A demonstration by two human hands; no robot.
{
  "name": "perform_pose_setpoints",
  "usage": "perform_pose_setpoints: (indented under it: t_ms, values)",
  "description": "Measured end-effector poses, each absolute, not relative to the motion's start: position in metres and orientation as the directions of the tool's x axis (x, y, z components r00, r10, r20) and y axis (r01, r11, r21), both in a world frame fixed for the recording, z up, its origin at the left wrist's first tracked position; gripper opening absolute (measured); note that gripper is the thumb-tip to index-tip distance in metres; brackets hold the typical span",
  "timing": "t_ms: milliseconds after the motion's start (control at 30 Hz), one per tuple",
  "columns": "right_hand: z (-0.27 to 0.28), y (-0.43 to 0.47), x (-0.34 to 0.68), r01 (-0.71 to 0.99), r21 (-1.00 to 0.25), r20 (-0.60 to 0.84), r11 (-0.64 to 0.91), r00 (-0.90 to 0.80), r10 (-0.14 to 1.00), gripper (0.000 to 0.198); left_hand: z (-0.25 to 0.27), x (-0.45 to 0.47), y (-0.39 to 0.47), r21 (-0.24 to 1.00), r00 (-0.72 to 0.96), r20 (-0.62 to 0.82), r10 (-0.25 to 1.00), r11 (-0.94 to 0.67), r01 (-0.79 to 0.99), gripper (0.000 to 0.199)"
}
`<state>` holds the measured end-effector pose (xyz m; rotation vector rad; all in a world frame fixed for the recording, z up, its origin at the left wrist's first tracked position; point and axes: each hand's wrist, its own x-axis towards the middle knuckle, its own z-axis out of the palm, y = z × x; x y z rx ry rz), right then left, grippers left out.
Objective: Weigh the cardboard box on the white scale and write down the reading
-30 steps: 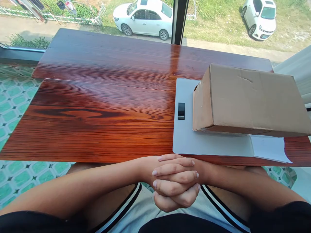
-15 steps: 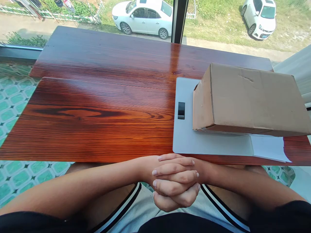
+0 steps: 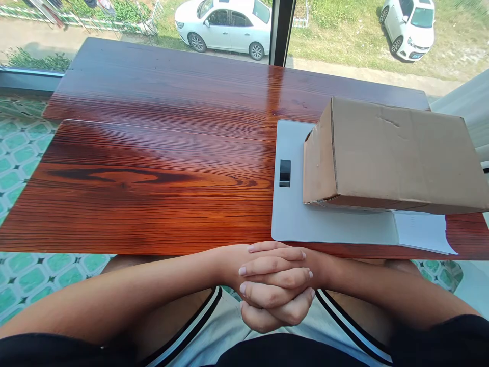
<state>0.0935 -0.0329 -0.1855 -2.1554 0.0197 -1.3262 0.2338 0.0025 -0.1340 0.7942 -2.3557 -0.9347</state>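
Note:
My left hand and my right hand are clasped together, fingers interlaced, above my lap just in front of the table's near edge. Both are closed around each other's fingers, and no object shows in them. The palms are hidden. Nearest to them on the table lies a flat pale-grey board with a small black rectangle near its left end. On the board rests a closed brown cardboard box, covering much of it. White paper sticks out below the box at the right.
The reddish-brown wooden table has a seam running along its length. Behind it stands a window with a dark frame post, two white cars outside. A white curtain hangs at the right. Green patterned floor tiles show at the left.
The view has shifted very slightly. My clasped hands, the box and the board have not visibly moved.

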Motion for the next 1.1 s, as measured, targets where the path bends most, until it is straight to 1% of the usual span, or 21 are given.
perform_pose_setpoints:
  t_ms: [67, 167, 233, 300, 400, 467, 567, 633, 700, 767, 833, 900, 967, 1000, 1033, 1100]
  values:
    - [-0.184, -0.033, 0.093, 0.321, -0.483, 0.806, -0.815, 0.528, -0.270, 0.043, -0.134, 0.233, 0.006, 0.726, -0.689, 0.224, -0.689, 0.590, -0.354, 0.052]
    - [-0.181, -0.033, 0.093, 0.387, -0.467, 0.810, -0.795, 0.548, -0.210, 0.054, -0.135, 0.232, 0.009, 0.732, -0.660, 0.231, -0.715, 0.574, -0.367, 0.055]
    - [-0.178, -0.033, 0.094, 0.389, -0.444, 0.818, -0.807, 0.543, -0.189, 0.058, -0.137, 0.232, 0.010, 0.734, -0.659, 0.237, -0.714, 0.576, -0.360, 0.055]
    - [-0.176, -0.033, 0.096, 0.352, -0.422, 0.839, -0.835, 0.501, -0.213, 0.048, -0.138, 0.232, 0.009, 0.732, -0.667, 0.248, -0.703, 0.587, -0.346, 0.054]
    - [-0.175, -0.033, 0.100, 0.343, -0.409, 0.878, -0.846, 0.402, -0.261, 0.024, -0.140, 0.233, 0.006, 0.728, -0.673, 0.265, -0.690, 0.601, -0.330, 0.054]
    - [-0.175, -0.033, 0.102, 0.372, -0.412, 0.884, -0.832, 0.385, -0.266, 0.020, -0.140, 0.233, 0.005, 0.727, -0.672, 0.278, -0.687, 0.607, -0.320, 0.054]
    - [-0.178, -0.033, 0.105, 0.375, -0.461, 0.858, -0.804, 0.421, -0.296, 0.024, -0.139, 0.233, 0.006, 0.723, -0.666, 0.283, -0.690, 0.610, -0.324, 0.054]
    - [-0.179, -0.034, 0.107, 0.405, -0.437, 0.873, -0.803, 0.408, -0.269, 0.025, -0.138, 0.233, 0.006, 0.723, -0.667, 0.271, -0.694, 0.604, -0.336, 0.054]
    - [-0.177, -0.036, 0.107, 0.425, -0.384, 0.901, -0.820, 0.366, -0.233, 0.024, -0.138, 0.234, 0.007, 0.722, -0.674, 0.253, -0.695, 0.599, -0.346, 0.053]
    - [-0.172, -0.037, 0.104, 0.374, -0.373, 0.897, -0.849, 0.377, -0.228, 0.025, -0.137, 0.235, 0.007, 0.717, -0.678, 0.237, -0.696, 0.596, -0.361, 0.054]
    - [-0.167, -0.039, 0.098, 0.282, -0.378, 0.869, -0.882, 0.436, -0.233, 0.029, -0.136, 0.235, 0.007, 0.709, -0.680, 0.221, -0.699, 0.594, -0.380, 0.055]
    - [-0.164, -0.042, 0.093, 0.245, -0.349, 0.845, -0.905, 0.499, -0.190, 0.035, -0.134, 0.236, 0.007, 0.707, -0.687, 0.202, -0.698, 0.589, -0.391, 0.055]
    - [-0.166, -0.043, 0.091, 0.300, -0.313, 0.851, -0.901, 0.510, -0.125, 0.040, -0.133, 0.236, 0.006, 0.715, -0.697, 0.184, -0.693, 0.581, -0.389, 0.056]
    - [-0.168, -0.043, 0.092, 0.329, -0.319, 0.857, -0.889, 0.500, -0.123, 0.040, -0.133, 0.236, 0.005, 0.722, -0.701, 0.177, -0.691, 0.575, -0.385, 0.056]
    - [-0.172, -0.042, 0.093, 0.347, -0.337, 0.865, -0.875, 0.481, -0.142, 0.040, -0.133, 0.236, 0.005, 0.728, -0.703, 0.174, -0.690, 0.571, -0.380, 0.056]
    - [-0.178, -0.038, 0.095, 0.331, -0.408, 0.861, -0.851, 0.449, -0.238, 0.037, -0.133, 0.236, 0.004, 0.737, -0.702, 0.176, -0.690, 0.565, -0.372, 0.056]
